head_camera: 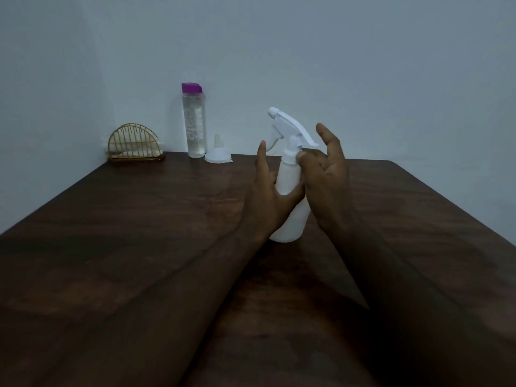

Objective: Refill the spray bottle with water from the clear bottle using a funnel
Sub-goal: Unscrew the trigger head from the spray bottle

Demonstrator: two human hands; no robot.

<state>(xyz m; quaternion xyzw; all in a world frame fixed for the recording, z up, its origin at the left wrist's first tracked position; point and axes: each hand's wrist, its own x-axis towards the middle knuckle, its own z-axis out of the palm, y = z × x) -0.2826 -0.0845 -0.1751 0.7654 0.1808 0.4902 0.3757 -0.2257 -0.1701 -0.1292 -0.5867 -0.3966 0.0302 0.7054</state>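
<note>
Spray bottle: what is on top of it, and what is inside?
A white trigger head sits on the spray bottle; the right hand pinches its collar, the left hand holds the body. The milky wall and the hands hide any contents.

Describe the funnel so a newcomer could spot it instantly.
Look along the far edge of the dark wooden table, left of centre. Just right of the tall clear bottle with the purple cap sits a small translucent white plastic funnel. It alone stands upside down, wide rim on the table, narrow spout pointing up.
</note>
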